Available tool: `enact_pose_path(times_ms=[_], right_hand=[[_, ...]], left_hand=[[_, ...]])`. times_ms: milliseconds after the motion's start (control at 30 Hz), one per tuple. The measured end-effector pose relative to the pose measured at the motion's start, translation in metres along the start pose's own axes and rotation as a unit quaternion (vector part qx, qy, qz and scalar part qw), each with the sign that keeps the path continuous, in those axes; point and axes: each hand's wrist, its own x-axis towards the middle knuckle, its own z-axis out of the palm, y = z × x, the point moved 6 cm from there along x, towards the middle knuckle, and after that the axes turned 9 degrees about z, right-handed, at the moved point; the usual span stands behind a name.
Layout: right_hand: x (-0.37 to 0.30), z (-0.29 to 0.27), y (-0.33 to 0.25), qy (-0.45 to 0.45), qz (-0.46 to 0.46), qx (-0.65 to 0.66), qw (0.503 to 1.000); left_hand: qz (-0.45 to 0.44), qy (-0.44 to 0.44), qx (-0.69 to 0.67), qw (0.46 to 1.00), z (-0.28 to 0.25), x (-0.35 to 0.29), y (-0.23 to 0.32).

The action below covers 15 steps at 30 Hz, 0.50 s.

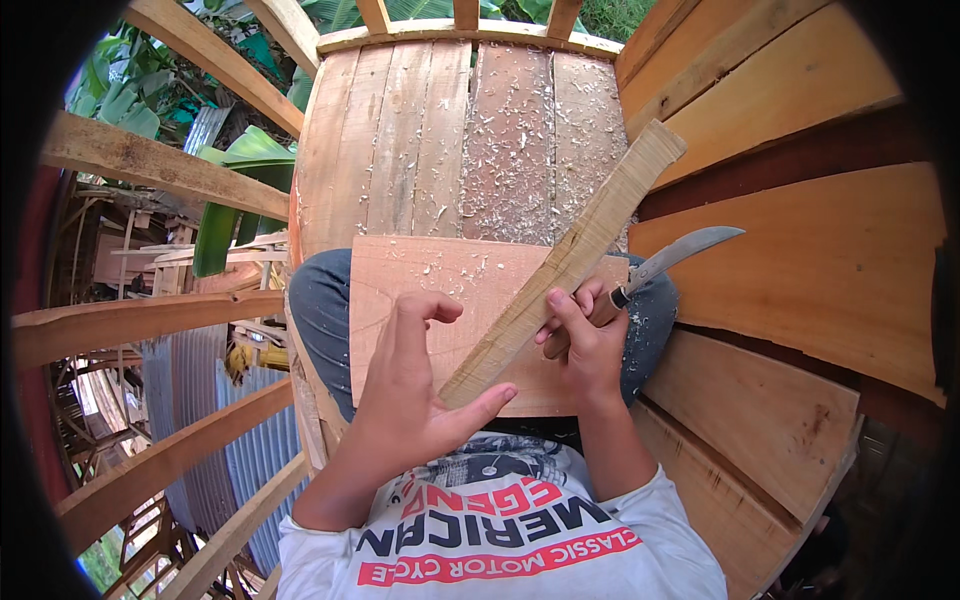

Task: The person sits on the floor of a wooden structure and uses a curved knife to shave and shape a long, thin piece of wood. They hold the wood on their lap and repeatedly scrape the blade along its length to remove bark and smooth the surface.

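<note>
Right grip (592, 350): knife (690, 250) within it, blade directed forward and right; stick (570, 250) along its left side, running obliquely from beside the left grip (400, 365) to a far end ahead and right of the right grip. Beneath both grips: board (465, 290), across the legs (322, 315). Ahead: floor (400, 120), shavings (510, 130) on it. Left: rails (150, 165), leaves (235, 165) beyond. Right: plank wall (800, 245).

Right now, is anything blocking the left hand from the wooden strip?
Nothing visible does: the left hand is open at the lower end of the wooden strip. The curved knife is in the right hand, blade pointing away from it.
</note>
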Motion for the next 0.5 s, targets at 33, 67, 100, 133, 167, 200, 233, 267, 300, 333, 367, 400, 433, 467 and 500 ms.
enact_pose_path(times_ms=[33, 67, 100, 133, 167, 200, 233, 267, 300, 333, 367, 400, 433, 467, 500], right_hand=[[-0.001, 0.003, -0.001, -0.001, 0.001, 0.000, 1.000], [-0.003, 0.007, -0.003, -0.009, -0.002, 0.002, 1.000], [-0.005, 0.009, -0.004, -0.015, -0.006, 0.005, 1.000], [-0.006, 0.012, -0.006, -0.023, -0.009, 0.007, 1.000], [-0.007, 0.015, -0.007, -0.034, -0.003, -0.025, 0.999], [-0.011, 0.017, -0.007, -0.044, 0.006, -0.057, 0.997], [-0.012, 0.019, -0.007, -0.054, 0.015, -0.090, 0.994], [-0.012, 0.018, -0.009, -0.047, -0.001, -0.137, 0.989], [-0.013, 0.014, -0.010, -0.040, -0.014, -0.184, 0.982], [-0.012, 0.009, -0.009, -0.037, -0.024, -0.228, 0.973], [-0.011, -0.002, -0.012, -0.025, -0.064, -0.346, 0.936], [-0.011, -0.007, -0.011, -0.022, -0.063, -0.392, 0.918], [-0.012, -0.009, -0.014, -0.023, -0.063, -0.437, 0.897], [-0.013, -0.010, -0.013, -0.024, -0.063, -0.480, 0.875], [-0.014, -0.011, -0.007, -0.029, -0.068, -0.515, 0.854]], left_hand=[[-0.041, -0.030, -0.028, 0.998, 0.014, -0.008, -0.011], [-0.081, -0.060, -0.057, 0.993, 0.029, -0.019, -0.018], [-0.120, -0.091, -0.086, 0.985, 0.043, -0.027, -0.024], [-0.136, -0.094, -0.081, 0.983, 0.049, -0.031, -0.032], [-0.152, -0.097, -0.075, 0.981, 0.054, -0.034, -0.039], [-0.170, -0.102, -0.070, 0.978, 0.057, -0.037, -0.045], [-0.170, -0.096, -0.065, 0.979, 0.054, -0.039, -0.050], [-0.170, -0.090, -0.060, 0.979, 0.047, -0.042, -0.056], [-0.173, -0.085, -0.054, 0.980, 0.039, -0.047, -0.062], [-0.201, -0.089, -0.050, 0.974, 0.031, -0.054, -0.066], [-0.229, -0.092, -0.046, 0.968, 0.019, -0.061, -0.065], [-0.260, -0.101, -0.041, 0.959, 0.010, -0.073, -0.070], [-0.256, -0.109, -0.021, 0.960, 0.006, -0.086, -0.074], [-0.280, -0.118, -0.021, 0.952, 0.003, -0.097, -0.076], [-0.303, -0.126, -0.022, 0.944, -0.001, -0.107, -0.076]])
